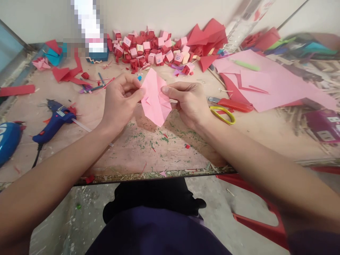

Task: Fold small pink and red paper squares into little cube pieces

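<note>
Both hands pinch folded pink paper (155, 97) above table (106, 156): left hand (120, 101) thumb and fingers closed on its left edge, right hand (187, 102) closed on the right. Several creases in; shape looks unfinished. Scissors (224, 114) just right, glue gun (54, 120) left, small paper cubes (151, 49) heaped behind.

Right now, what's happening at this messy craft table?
A person holds a folded pink paper piece above the table with both hands: the left hand pinches its left edge, the right hand its right. A blue glue gun lies to the left, yellow-handled scissors to the right. A heap of small red and pink paper cubes sits at the back.
</note>
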A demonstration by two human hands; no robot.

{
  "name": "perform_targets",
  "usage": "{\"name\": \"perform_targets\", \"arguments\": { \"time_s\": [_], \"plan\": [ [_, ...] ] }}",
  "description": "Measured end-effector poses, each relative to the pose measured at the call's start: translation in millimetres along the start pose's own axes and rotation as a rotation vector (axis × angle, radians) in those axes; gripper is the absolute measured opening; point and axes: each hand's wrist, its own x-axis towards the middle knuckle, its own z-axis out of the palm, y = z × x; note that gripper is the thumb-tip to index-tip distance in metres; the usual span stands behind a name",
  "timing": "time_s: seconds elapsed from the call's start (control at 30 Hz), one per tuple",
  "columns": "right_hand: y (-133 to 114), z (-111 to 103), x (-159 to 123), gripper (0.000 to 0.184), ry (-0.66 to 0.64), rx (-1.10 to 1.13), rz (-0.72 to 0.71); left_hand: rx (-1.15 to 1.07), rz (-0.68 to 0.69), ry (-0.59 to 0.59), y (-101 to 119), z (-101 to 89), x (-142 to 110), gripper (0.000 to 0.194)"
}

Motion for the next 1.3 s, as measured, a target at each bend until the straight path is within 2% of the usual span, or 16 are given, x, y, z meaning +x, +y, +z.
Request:
{"name": "perform_targets", "arguments": {
  "time_s": [0.23, 0.4, 0.63, 0.8, 1.0, 1.3],
  "plan": [
    [-3.2, 1.1, 0.1, 0.019, 0.003, -0.016, -0.05, 0.006, -0.009, -0.011, -1.4, -1.8, 1.5, 0.038],
    [-4.9, 1.4, -1.5, 0.03, 0.017, -0.092, -0.104, 0.027, -0.055, -0.015, 8.1, -0.3, -1.4, 0.034],
    [-5.6, 5.3, -7.4, 0.016, -0.064, -0.21, -0.256, 0.027, -0.011, -0.001, 19.6, 1.2, -4.9, 0.024],
    [-5.4, 4.8, -5.9, 0.012, -0.071, -0.257, -0.199, 0.043, -0.024, -0.055, 14.8, -0.7, -4.6, 0.032],
    [-0.3, 3.5, -2.8, 0.008, -0.108, -0.246, -0.312, 0.074, -0.021, -0.067, 15.6, -0.5, -5.6, 0.03],
    [2.7, 5.1, -6.0, 0.011, -0.079, -0.267, -0.276, 0.11, -0.005, -0.124, 12.9, -1.5, -5.3, 0.031]
  ]
}}
